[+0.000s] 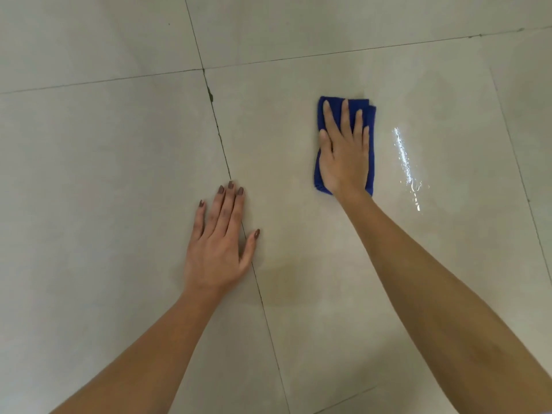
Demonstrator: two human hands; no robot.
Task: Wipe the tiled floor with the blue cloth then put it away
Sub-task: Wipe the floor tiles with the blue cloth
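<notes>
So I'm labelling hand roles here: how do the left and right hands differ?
The right hand lies flat on the folded blue cloth, reaching farther out; the left hand rests bare on the tiled floor, across a grout line, nearer the body. Both are palm-down with fingers extended.

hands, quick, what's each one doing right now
Left hand: open, flat on the tiled floor, holding nothing.
Right hand: open, palm pressing the blue cloth onto the floor.

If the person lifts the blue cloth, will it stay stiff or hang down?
The blue cloth looks soft and folded flat under the right hand, so it would probably droop and unfold. A shiny streak beside it suggests possible dampness.
</notes>
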